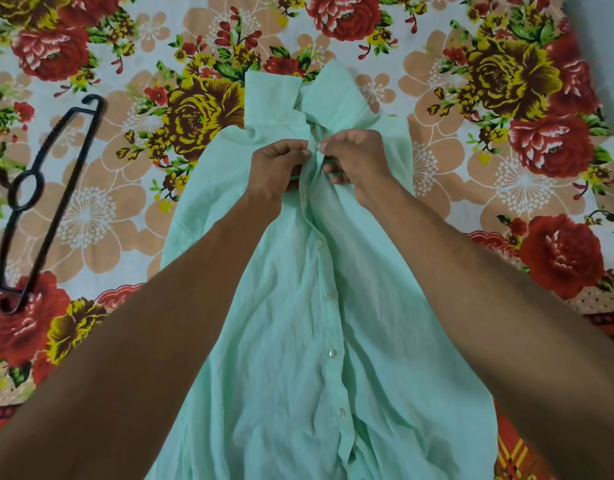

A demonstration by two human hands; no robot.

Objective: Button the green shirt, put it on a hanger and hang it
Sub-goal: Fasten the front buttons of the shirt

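Green shirt [309, 306] laid flat on floral bedsheet [506, 168]. Lower buttons [328, 297] apparently fastened. Placket near collar pinched by left hand [277, 168] and right hand [357, 161]. Hanger [46, 199] untouched; hanging outstanding.

Mint-green shirt [298, 323], black hanger [49, 188], red/yellow floral sheet [506, 98].

Floral bedsheet [471, 188], red and yellow roses, peach blossoms, white ground
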